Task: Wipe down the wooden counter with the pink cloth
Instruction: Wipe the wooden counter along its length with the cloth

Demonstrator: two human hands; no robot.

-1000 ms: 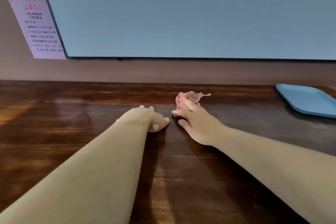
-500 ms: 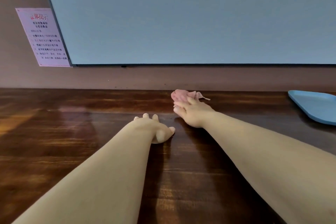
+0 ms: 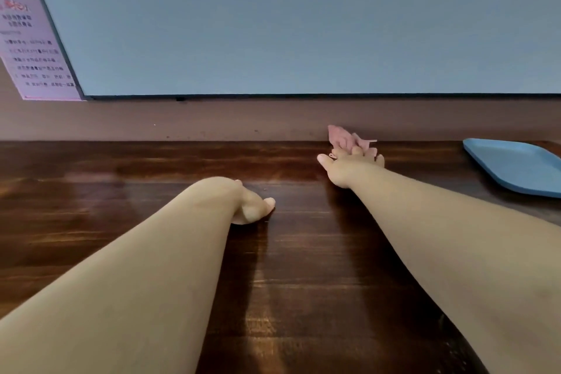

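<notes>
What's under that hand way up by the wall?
The pink cloth is under the right hand, bunched at the counter's back edge. Part pokes out past the fingers; the rest is covered.

Bench (image 3: pixel 121 206) bare left of left hand (image 3: pixel 252 206). Back wall (image 3: pixel 212 121) blocks far edge. Blue tray (image 3: pixel 516 167) occupies far right corner.

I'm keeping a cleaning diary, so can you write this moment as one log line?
right hand: presses pink cloth at counter's back edge | left hand: rests on counter | blue tray: far right
</notes>
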